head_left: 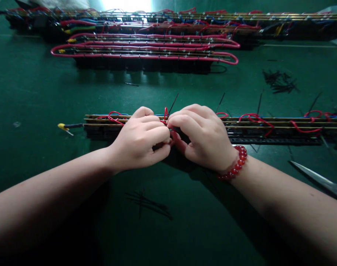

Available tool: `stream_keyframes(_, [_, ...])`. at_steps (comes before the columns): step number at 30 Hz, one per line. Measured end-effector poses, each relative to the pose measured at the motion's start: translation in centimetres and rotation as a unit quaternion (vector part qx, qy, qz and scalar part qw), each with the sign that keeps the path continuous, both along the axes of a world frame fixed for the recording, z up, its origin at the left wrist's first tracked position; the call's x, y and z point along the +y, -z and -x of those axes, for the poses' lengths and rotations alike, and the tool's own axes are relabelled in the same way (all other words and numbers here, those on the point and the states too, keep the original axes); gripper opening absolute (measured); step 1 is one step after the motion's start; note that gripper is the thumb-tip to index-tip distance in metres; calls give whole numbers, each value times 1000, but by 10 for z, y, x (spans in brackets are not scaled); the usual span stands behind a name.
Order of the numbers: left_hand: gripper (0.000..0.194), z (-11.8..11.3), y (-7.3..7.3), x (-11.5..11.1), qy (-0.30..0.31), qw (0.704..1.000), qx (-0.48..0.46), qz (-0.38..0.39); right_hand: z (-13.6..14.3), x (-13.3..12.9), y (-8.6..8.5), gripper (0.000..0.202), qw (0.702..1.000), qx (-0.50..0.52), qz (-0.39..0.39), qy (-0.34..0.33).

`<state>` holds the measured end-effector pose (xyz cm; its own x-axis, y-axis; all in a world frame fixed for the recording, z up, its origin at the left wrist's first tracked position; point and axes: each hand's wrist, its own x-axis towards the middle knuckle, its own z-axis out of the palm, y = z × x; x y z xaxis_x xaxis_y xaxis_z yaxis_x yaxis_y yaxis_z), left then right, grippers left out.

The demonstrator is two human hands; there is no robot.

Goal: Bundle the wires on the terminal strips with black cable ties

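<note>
Lying closest on the green bench (46, 81), a loose bunch of thin black strips (148, 205) sits below the hands, presumably kept there for an easy reach. To the right, a pointed metal blade (318, 179) rests beside the right forearm, clear of the wiring.

Beyond these, the left hand (142, 138) and right hand (204, 135) meet over a long wired assembly (268, 130), which lies crosswise before the person, perhaps so both can work along it. The left fingers are curled together against the thumb; the right thumb and forefinger bend inward, their tips near each other, at a red wire (166, 112). I can't tell whether either pinch is clamped on anything, since the knuckles hide it. A beaded bracelet (236, 171) circles the right wrist.

Thin dark strips (259, 102) poke up behind the assembly, spaced along it. Farther back lies another black heap (279, 81), then a unit with looped pinkish cable (146, 57), seemingly set back to leave working room.
</note>
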<state>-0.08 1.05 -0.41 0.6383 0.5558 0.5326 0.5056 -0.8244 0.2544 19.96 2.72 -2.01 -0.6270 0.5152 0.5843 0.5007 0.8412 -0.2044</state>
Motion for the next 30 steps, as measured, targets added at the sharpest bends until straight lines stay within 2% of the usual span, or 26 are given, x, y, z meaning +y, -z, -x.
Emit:
stream_keyframes(11, [23,-2,1,-1,6,1000,-15,5,1,-1,1,12,1000,3,5,8])
stream_keyframes(18, [27,-3,0,-4,-23,999,-42,-9,-2,2,-1,9,1000,12,25,-13])
stream_keyframes(30, [28,-4,-2,-7,-11,1000,13,9,-1,0,-1,16,998,48,30,3])
